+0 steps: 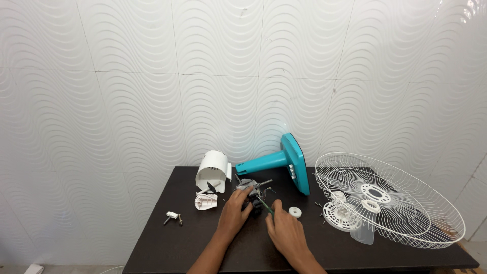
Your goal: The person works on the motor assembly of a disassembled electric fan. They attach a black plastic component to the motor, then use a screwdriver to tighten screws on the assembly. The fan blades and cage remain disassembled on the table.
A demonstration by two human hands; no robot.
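head view: left grip (234,207) clamps fan motor (248,189); right grip (284,228) seemingly pinches green screwdriver (265,204).

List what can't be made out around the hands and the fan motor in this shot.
- Head view: the fan motor is partly covered by the left hand.
- The tip of the green-handled tool in the right hand is too small to see.
- The small screws are too small to tell apart.
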